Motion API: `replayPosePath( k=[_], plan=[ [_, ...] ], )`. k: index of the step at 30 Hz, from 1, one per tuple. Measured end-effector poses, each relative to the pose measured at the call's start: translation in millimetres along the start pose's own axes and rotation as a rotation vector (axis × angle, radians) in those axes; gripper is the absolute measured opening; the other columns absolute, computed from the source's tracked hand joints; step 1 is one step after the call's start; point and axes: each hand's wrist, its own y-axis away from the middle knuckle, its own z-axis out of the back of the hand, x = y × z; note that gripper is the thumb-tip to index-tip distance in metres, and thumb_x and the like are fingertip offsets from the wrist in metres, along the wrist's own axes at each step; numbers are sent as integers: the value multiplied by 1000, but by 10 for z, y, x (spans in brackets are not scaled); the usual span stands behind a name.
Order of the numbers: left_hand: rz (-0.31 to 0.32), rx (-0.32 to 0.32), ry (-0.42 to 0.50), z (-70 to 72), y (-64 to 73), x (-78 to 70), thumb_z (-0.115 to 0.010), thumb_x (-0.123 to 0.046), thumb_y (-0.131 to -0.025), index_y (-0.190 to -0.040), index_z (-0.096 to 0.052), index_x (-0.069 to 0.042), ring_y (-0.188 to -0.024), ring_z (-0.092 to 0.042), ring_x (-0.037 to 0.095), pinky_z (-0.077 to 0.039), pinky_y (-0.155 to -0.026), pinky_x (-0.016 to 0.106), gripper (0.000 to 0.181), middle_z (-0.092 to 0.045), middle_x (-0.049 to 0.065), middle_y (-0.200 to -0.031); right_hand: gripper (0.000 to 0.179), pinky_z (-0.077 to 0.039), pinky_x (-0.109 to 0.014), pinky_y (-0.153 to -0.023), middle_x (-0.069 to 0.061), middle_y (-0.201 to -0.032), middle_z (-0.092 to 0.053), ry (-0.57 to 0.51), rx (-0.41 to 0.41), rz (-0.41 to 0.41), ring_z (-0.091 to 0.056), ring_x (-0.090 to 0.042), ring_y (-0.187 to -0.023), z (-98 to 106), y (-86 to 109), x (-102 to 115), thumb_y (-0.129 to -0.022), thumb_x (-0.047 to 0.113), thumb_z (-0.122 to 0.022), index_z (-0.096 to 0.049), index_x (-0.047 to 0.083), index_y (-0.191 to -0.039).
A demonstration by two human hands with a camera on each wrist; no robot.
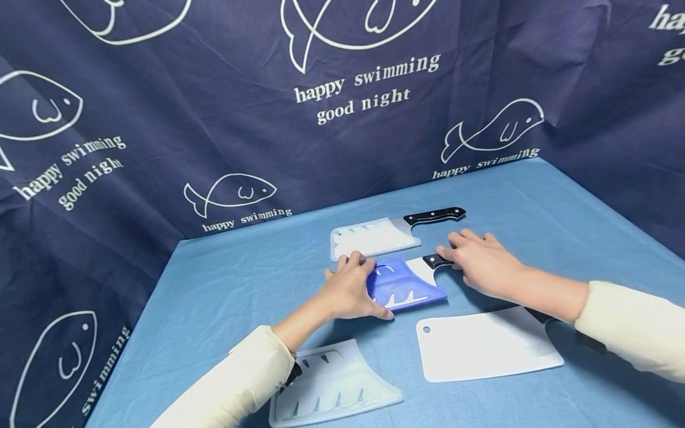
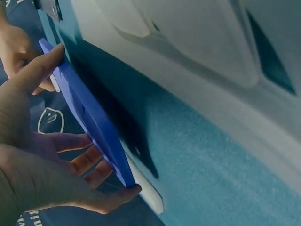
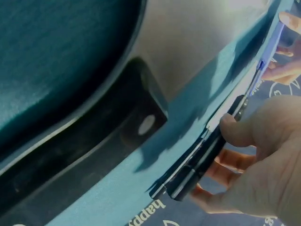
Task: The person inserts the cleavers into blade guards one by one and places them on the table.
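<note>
Cleaver (image 1: 424, 271) pinched in our right hand (image 1: 483, 263), blue cover (image 1: 400, 284) likewise in our left hand (image 1: 348, 288), we seem mid-sheathing, next needing a straight slide.

The far cleaver (image 1: 434, 216) lies behind the middle cleaver (image 1: 421, 271), a loose sheath (image 1: 337, 380) near left, another cleaver (image 1: 487, 346) near right.

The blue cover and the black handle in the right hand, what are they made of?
The blue cover looks like plastic: smooth, evenly coloured, with neatly shaped slots. The black handle could be plastic or wood: smooth, with a pale, round, probably metal rivet.
</note>
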Motion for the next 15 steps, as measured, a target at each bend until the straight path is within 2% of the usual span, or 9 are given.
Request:
replayPosePath(
  k=[6, 10, 15],
  plan=[
    [-3, 66, 13, -61, -29, 19, -85, -56, -60, -144, -44, -10, -120, -36, 24, -35, -90, 57, 104, -43, 6, -131, 43, -42, -46, -61, -2, -88, -51, -48, 64, -3, -48, -23, -83, -59, -10, -7, -78, -3, -71, -68, 7, -119],
    [-13, 77, 11, -87, -28, 26, -85, -55, -62, -144, -44, -9, -120, -35, 24, -35, -91, 56, 102, -42, 7, -132, 42, -45, -54, -66, -3, -90, -53, -63, 91, -10, -50, -25, -86, -104, -12, -17, -79, -4, -69, -68, 6, -120],
    [-11, 75, 15, -101, -22, 32, -84, -55, -64, -145, -42, -10, -123, -34, 25, -31, -95, 61, 102, -40, 6, -134, 40, -45, -55, -67, -6, -95, -55, -60, 90, -14, -52, -27, -90, -136, -16, -27, -81, -2, -70, -68, 7, -120]
  ],
)
